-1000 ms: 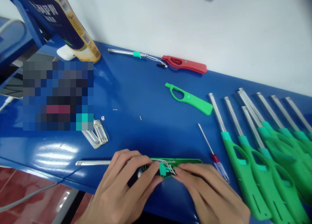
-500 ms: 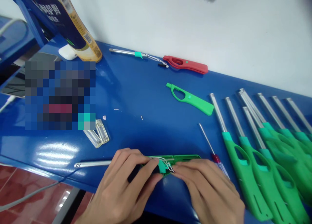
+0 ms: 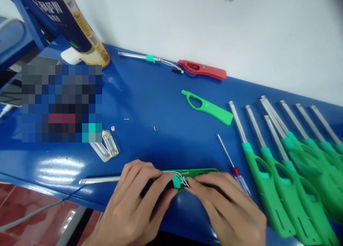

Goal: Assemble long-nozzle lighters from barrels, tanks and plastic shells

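Observation:
A gas lighter with its green shell opened lies along the front of the table, its silver tube pointing left. My left hand is closed around the middle of it, thumb and fingers at the teal trigger. Thin white wires loop out beside that trigger. My right hand pinches at these wires over the shell, with its fingertips close to the left ones. My fingers hide much of the lighter's inside. A screwdriver with a red and clear handle lies just beyond my right hand.
Several green lighters lie at the right. Farther back are a loose green shell half, a red shell and a tube with wires. Clear fuel tanks, small screws and a bottle are leftward.
My right fingertips have shifted slightly left along the wires, nearer the trigger. The left hand keeps its hold on the lighter. The whole view has moved a little.

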A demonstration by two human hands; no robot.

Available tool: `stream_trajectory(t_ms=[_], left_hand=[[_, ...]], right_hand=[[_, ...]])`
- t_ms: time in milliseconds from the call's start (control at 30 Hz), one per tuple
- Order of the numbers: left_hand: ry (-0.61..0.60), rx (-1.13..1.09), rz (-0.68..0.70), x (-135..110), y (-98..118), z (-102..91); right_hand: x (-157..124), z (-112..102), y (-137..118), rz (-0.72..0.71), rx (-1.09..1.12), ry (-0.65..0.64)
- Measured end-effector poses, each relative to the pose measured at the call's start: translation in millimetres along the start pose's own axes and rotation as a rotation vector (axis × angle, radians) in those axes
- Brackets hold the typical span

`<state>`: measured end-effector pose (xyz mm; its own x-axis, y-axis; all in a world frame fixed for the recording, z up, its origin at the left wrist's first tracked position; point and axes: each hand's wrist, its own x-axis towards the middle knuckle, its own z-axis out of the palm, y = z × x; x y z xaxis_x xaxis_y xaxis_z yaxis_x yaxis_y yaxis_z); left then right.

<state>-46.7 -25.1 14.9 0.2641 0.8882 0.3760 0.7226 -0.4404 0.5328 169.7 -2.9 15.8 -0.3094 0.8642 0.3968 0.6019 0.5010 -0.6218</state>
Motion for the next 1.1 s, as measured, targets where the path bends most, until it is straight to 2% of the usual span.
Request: stream_trajectory(t_ms=[100,233,400,567,700,933,1100], left_hand=[[-0.004,-0.009,0.011,0.3,-0.3,0.4],[-0.016,-0.005,0.028,0.8,-1.4,1.5],[0.003,0.012,0.029,-1.1,-1.6,-6.7],[0.083,0.073,-0.09,-8.6,-6.9,-25.5],[0.074,0.065,-0.137,-18.1,-15.0,-33.6],[0.042,0.059,-0.145,-22.1,-17.3,-25.2],[0.051,-0.003,-0.137,-24.1,-19.0,-20.9]], right_hand=[[-2.1,-4.7,0.6,-0.089,-0.077,-0.095],[-8.6,-10.8,3.4,-0.139,-0.159,-0.161],[-9.8,-10.0,4.7,-0.175,-0.185,-0.132],[-5.9,-9.5,2.5,-0.178,-0.161,-0.024],[-5.2,-8.5,4.6,-0.16,-0.185,-0.025],[-5.2,-3.1,1.6,-0.163,-0.264,-0.062],[-0.5,16.2,-16.0,-0.198,-0.274,-0.099]])
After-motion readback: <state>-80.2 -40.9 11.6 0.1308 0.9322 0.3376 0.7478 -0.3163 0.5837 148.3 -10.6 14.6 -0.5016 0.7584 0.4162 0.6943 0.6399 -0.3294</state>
